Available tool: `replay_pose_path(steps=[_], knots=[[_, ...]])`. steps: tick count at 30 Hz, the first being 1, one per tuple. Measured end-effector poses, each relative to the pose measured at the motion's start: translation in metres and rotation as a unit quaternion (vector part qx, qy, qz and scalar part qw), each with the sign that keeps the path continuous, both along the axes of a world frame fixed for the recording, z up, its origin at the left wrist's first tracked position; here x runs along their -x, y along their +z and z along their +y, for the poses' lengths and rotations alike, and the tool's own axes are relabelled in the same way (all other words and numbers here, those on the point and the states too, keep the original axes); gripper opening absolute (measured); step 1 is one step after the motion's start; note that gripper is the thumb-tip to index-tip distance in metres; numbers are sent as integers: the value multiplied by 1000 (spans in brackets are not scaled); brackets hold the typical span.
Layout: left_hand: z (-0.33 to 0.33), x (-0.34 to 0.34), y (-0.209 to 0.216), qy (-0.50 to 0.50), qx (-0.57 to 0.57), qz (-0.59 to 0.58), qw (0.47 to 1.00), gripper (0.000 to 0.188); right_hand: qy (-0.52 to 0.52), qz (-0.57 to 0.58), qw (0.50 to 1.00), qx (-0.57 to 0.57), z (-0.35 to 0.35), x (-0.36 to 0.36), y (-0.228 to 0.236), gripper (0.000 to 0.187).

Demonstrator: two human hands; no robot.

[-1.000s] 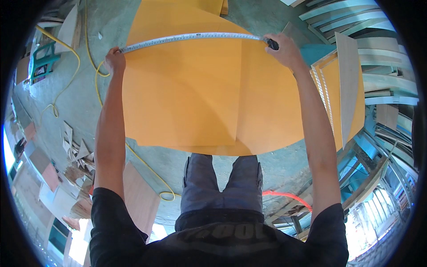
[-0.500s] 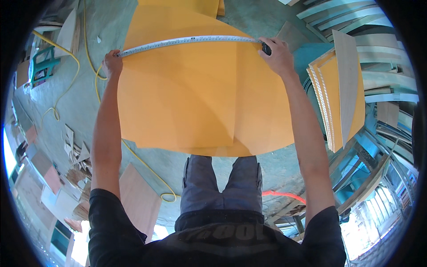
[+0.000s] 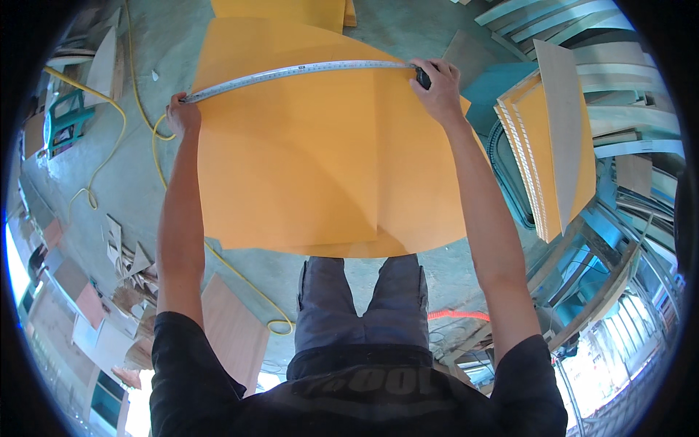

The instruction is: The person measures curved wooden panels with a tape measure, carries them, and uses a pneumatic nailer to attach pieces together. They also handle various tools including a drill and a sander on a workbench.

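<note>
A tape measure [image 3: 302, 70] is drawn out across the far part of a large orange-yellow board [image 3: 291, 160]. My left hand [image 3: 183, 115] is closed on the blade's end at the board's left edge. In my right hand [image 3: 441, 93] sits the dark case, gripped near the far right edge, with the blade running out of it to the left. A straight line on the board marks where one sheet seems to overlap another. The blade appears bowed between my hands.
On the right lean several orange boards [image 3: 535, 146] with a grey panel [image 3: 562, 131]. Yellow hose [image 3: 109, 156] lies on the floor to the left, near a green stool [image 3: 67, 120]. Wood scraps [image 3: 129, 258] are scattered at lower left, and curved strips [image 3: 561, 25] are stacked far right.
My right hand with the tape case has shifted left, and my left hand has moved slightly left and down. The tape is still stretched between them, and the whole view has shifted a little.
</note>
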State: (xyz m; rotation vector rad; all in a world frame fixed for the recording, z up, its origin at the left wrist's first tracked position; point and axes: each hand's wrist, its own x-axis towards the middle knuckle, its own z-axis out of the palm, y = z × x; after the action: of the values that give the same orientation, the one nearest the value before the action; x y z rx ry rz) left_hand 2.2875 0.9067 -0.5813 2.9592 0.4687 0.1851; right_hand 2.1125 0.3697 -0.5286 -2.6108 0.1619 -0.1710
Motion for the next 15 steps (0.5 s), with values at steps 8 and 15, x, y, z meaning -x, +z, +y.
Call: replay_pose_path(steps=[8,15], knots=[[-4,6,-1,23,10,14,1000,28,-42,-65,997,3,14,3,-7,36],[-38,25,-8,74,168,-147,972,52,-77,-73,994,24,18,7,-7,33]])
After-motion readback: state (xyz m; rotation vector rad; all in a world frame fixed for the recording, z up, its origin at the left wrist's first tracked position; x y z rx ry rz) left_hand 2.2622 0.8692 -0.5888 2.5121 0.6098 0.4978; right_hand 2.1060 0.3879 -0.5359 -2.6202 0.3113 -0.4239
